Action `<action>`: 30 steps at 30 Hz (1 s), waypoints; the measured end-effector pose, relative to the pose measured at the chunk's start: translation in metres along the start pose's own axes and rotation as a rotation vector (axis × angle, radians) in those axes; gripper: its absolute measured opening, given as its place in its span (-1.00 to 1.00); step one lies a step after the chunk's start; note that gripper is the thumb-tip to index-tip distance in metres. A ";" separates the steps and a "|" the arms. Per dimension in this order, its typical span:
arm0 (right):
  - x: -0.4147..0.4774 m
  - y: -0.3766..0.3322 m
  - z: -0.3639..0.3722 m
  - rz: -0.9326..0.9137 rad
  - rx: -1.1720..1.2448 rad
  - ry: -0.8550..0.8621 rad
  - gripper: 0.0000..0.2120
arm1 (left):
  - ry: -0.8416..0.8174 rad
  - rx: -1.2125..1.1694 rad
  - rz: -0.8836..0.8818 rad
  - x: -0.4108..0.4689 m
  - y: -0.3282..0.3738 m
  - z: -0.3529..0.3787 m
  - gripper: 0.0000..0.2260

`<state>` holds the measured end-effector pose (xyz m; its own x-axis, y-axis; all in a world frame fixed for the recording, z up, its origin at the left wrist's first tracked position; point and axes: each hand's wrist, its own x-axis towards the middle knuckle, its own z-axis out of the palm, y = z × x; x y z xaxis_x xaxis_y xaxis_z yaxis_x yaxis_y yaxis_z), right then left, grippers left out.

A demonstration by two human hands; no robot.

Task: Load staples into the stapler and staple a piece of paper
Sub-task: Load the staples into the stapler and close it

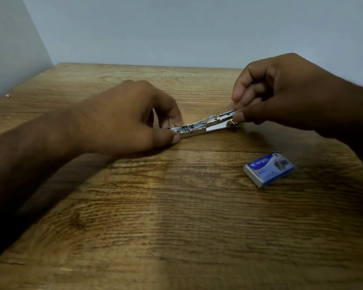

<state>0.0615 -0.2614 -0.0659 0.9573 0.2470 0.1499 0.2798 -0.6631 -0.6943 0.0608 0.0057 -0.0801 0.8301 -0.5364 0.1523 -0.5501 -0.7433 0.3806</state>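
A small metal stapler lies opened out flat on the wooden table, its silver staple channel facing up. My left hand pinches its left end between thumb and fingers. My right hand pinches its right end, which is lifted slightly off the table; a bit of yellow shows under those fingers. A blue and white box of staples lies shut on the table to the front right, apart from both hands. No paper is in view.
The table meets a pale wall at the back and another wall on the left. A small round fitting sits at the table's left edge.
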 end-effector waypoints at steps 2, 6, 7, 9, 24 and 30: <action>0.001 0.004 -0.001 0.021 0.001 0.018 -0.78 | 0.028 -0.089 -0.020 0.001 -0.008 0.000 -0.84; 0.001 0.004 -0.001 0.015 0.040 0.040 -0.79 | 0.167 -0.332 -0.022 0.003 -0.012 0.007 -0.81; 0.000 0.002 -0.001 0.003 0.073 0.059 -0.80 | 0.218 -0.383 -0.014 0.003 -0.012 0.008 -0.78; -0.003 -0.004 -0.002 -0.037 0.165 0.099 -0.81 | 0.304 -0.476 0.020 0.003 -0.009 0.010 -0.72; -0.014 -0.031 0.023 -0.135 0.597 0.109 -0.77 | 0.322 -1.029 -0.015 0.002 0.011 0.027 -0.72; -0.015 -0.032 0.023 -0.119 0.594 0.053 -0.76 | 0.289 -1.013 -0.042 0.000 0.016 0.026 -0.77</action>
<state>0.0368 -0.2275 -0.0625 0.9284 0.2498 0.2752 0.3121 -0.1217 -0.9422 0.0499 -0.0167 -0.0978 0.9100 -0.3036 0.2825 -0.2983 -0.0062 0.9544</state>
